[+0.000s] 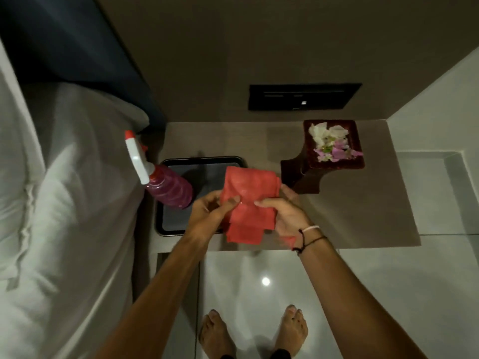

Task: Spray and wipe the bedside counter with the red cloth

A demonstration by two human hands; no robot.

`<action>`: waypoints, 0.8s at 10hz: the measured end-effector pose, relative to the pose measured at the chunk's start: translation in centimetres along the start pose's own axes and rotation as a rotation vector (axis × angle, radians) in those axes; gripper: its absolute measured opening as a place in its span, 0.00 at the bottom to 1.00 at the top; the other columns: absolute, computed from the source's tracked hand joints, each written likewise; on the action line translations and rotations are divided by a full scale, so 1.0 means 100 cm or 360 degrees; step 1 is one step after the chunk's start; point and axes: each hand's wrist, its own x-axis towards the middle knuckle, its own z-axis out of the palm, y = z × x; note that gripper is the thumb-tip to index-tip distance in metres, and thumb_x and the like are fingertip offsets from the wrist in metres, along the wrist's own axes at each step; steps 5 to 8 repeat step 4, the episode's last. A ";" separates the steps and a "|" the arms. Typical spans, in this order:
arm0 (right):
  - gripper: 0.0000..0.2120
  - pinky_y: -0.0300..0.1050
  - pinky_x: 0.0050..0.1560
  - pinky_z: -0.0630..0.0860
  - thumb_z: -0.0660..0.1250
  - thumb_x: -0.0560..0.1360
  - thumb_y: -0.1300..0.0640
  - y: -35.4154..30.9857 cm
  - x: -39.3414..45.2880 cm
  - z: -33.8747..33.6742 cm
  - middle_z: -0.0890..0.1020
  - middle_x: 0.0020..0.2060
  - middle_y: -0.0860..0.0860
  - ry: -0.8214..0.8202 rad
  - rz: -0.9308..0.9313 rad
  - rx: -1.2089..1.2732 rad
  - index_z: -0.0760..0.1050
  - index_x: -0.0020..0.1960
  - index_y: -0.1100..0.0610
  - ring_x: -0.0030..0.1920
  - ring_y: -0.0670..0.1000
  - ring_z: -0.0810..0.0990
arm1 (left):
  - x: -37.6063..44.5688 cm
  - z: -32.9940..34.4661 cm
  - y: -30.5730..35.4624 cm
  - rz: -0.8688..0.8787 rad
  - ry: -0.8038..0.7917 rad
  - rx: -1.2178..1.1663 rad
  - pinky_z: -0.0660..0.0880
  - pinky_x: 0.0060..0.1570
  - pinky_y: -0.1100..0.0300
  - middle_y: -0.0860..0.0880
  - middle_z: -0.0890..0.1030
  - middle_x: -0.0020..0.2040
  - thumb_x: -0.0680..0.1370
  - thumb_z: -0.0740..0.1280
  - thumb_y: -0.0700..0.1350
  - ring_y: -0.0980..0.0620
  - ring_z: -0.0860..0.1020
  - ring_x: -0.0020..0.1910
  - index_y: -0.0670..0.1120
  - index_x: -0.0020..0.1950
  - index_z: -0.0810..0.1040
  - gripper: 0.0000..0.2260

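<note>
The red cloth (247,203) is folded and held above the front of the beige bedside counter (363,208). My left hand (210,213) pinches its left edge with the thumb on top. My right hand (285,213) grips its right side, fingers wrapped under and over the fabric. A spray bottle (166,185) with pink liquid and a white and red trigger head stands on the left part of a dark tray (202,167), just left of my left hand.
A dark wooden stand (305,174) with a square dish of white and pink petals (331,145) sits at the counter's right back. A black wall panel (303,96) hangs behind. A white bed (64,203) borders the left. Glossy floor tiles and my bare feet are below.
</note>
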 end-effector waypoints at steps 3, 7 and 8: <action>0.33 0.58 0.67 0.76 0.61 0.73 0.75 0.011 0.039 0.043 0.77 0.68 0.63 0.0085 -0.0128 -0.0931 0.63 0.76 0.60 0.65 0.60 0.78 | 0.025 -0.014 -0.005 -0.0006 0.0310 0.1050 0.77 0.63 0.50 0.36 0.80 0.62 0.78 0.65 0.34 0.36 0.78 0.63 0.39 0.68 0.76 0.18; 0.35 0.43 0.66 0.71 0.62 0.73 0.72 -0.002 0.019 0.046 0.73 0.71 0.60 0.0115 -0.0242 -0.1064 0.60 0.79 0.58 0.71 0.60 0.73 | 0.009 -0.006 0.014 0.0158 0.0186 0.1241 0.75 0.69 0.45 0.35 0.77 0.69 0.78 0.63 0.34 0.34 0.74 0.69 0.40 0.75 0.70 0.24; 0.35 0.43 0.66 0.71 0.62 0.73 0.72 -0.002 0.019 0.046 0.73 0.71 0.60 0.0115 -0.0242 -0.1064 0.60 0.79 0.58 0.71 0.60 0.73 | 0.009 -0.006 0.014 0.0158 0.0186 0.1241 0.75 0.69 0.45 0.35 0.77 0.69 0.78 0.63 0.34 0.34 0.74 0.69 0.40 0.75 0.70 0.24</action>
